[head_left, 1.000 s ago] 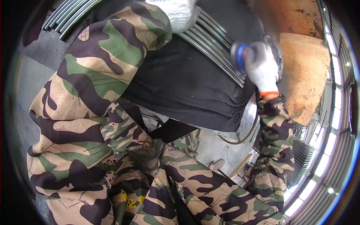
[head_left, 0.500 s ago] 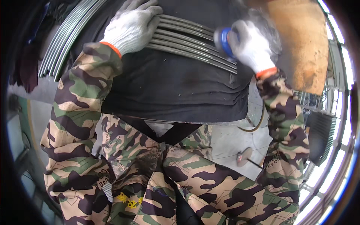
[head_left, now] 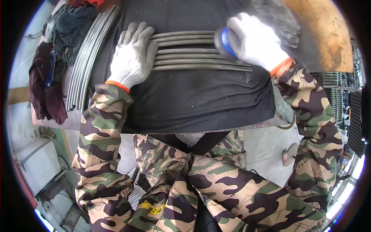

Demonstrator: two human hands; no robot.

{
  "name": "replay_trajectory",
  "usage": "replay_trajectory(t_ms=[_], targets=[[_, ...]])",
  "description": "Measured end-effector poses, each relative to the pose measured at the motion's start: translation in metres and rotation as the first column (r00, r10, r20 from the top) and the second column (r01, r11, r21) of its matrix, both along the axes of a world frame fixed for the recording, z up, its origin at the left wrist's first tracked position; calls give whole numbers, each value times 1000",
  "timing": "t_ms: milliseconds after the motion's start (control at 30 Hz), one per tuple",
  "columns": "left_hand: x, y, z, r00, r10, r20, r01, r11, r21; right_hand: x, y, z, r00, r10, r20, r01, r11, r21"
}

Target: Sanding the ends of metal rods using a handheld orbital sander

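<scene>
— How far along does the work on those rods look?

— Hard to judge closely. The left hand (head_left: 133, 58) lies flat, fingers (head_left: 141, 36) spread and gripping nothing, pressing down the left ends of a row of curved metal rods (head_left: 185, 54) that lie side by side on the black cloth (head_left: 193, 100). The right hand (head_left: 255, 40) has its fingers curled tight around a blue-capped tool (head_left: 223, 42), its head resting on the rods near the row's right half. I'd say the working of this batch is under way; I can't tell from the surface which rods are finished.

— Anything suggesting what's done or waiting?

— A second bundle of curved rods (head_left: 87, 58) lies apart at the left edge of the counter (head_left: 77, 121), just beside a heap of dark clothes (head_left: 50, 81). Whether those are done or waiting, I can't tell.

— And the surface itself?

— The black cloth covers most of the counter, creased toward the near edge. Beyond the right hand there's a rusty orange sheet (head_left: 320, 34) and a grey crumpled rag or glove (head_left: 278, 19).

— The room?

— A workshop, by my reading: grey concrete floor (head_left: 266, 147), a hose (head_left: 288, 125) looping under the counter's right side, a small round disc (head_left: 288, 154) on the floor, and racks of metal parts (head_left: 340, 96) at the right. The person wears camouflage sleeves and white knit gloves with orange cuffs.
</scene>
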State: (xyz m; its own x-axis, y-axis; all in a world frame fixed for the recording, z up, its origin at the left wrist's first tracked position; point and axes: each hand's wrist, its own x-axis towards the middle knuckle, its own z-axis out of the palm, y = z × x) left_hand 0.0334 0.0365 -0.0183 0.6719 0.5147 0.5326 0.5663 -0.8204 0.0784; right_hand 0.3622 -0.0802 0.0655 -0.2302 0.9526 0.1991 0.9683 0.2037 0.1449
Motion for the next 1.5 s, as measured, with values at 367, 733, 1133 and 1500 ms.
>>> replay_trajectory(t_ms=[367, 733, 1133, 1500], targets=[[-6, -23, 8, 999, -34, -24, 34, 999, -30, 8, 0, -4, 999, 42, 7, -43, 996, 75], [2, -9, 1, 1000, -6, 18, 6, 999, -44, -31, -2, -2, 996, 85, -7, -85, 996, 6], [5, -12, 4, 995, 64, -78, -73, 990, -123, -20, 25, -12, 998, 37, 58, -42, 995, 88], [17, -14, -6, 967, 244, -67, -249, 966, -74, -40, 29, -8, 999, 2, 46, -3, 1000, 22]])
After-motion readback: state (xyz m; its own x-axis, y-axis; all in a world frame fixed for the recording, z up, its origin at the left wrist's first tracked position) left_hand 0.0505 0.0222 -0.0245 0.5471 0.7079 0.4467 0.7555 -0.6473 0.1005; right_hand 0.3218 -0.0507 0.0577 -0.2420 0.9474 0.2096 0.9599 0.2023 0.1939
